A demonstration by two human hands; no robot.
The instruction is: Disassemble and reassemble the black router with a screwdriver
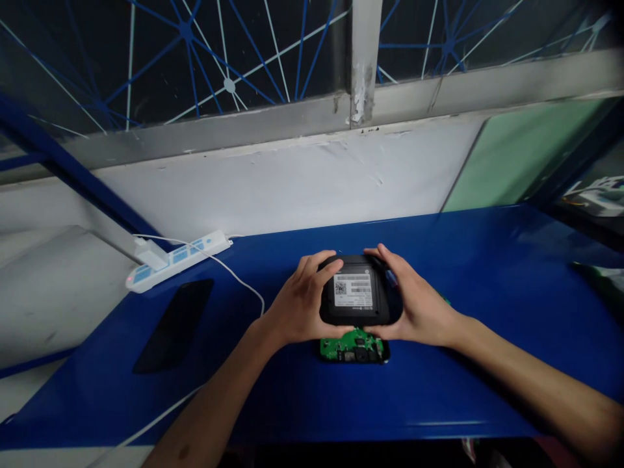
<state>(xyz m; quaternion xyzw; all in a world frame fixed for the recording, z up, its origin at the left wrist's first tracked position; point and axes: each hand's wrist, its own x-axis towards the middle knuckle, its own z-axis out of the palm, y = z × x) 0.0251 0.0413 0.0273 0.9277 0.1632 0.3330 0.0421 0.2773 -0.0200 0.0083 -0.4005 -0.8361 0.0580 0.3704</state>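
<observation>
Between my two hands is a black plastic device cover [380, 296] with a white printed label [353, 290] facing up. My left hand [305, 296] grips its left side, thumb along the near edge and fingers over the far left corner. On the opposite side my right hand [416, 299] holds it the same way, thumb at the near edge. Below the cover, partly hidden by it, a green circuit board [353, 344] sits in a black shell on the blue table. Whether cover and shell touch, I cannot tell.
The blue table [302, 403] runs up to a white wall. A black phone-like slab [174, 325] lies at left. Behind it is a white power strip [182, 260] with a charger [152, 253] plugged in, its white cable [238, 276] trailing forward. A green panel [517, 156] leans back right.
</observation>
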